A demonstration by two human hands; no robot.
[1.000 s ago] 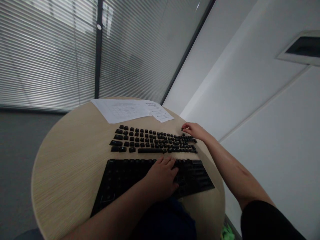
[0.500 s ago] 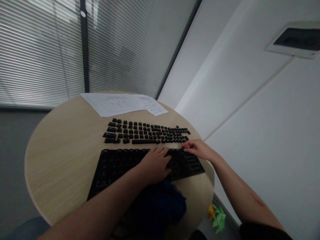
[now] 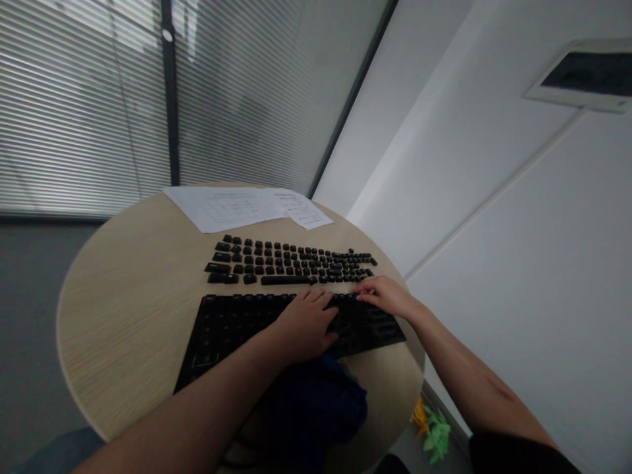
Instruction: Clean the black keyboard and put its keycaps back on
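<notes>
A black keyboard (image 3: 224,329) lies across the table, a row of keys showing along its far edge and most of its near part looking bare of caps. My left hand (image 3: 307,326) rests flat on the middle of it with the fingers apart. At the far right edge of the keyboard, the fingers of my right hand (image 3: 386,296) are pinched together. Whatever is between those fingertips is too small and dark to make out. Loose black keycaps (image 3: 286,262) are laid out in rows just beyond the keyboard, with a long space bar (image 3: 284,280) in the nearest row.
Printed papers (image 3: 227,207) lie at the back of the round wooden table (image 3: 113,316). A dark blue cloth-like bundle (image 3: 320,401) sits at the near edge, below my left hand. White wall stands close on the right. Green and orange objects (image 3: 435,434) are on the floor.
My right hand has shifted slightly left along the keyboard's far edge, its fingers still pinched. My left hand has stayed in place on the keyboard.
</notes>
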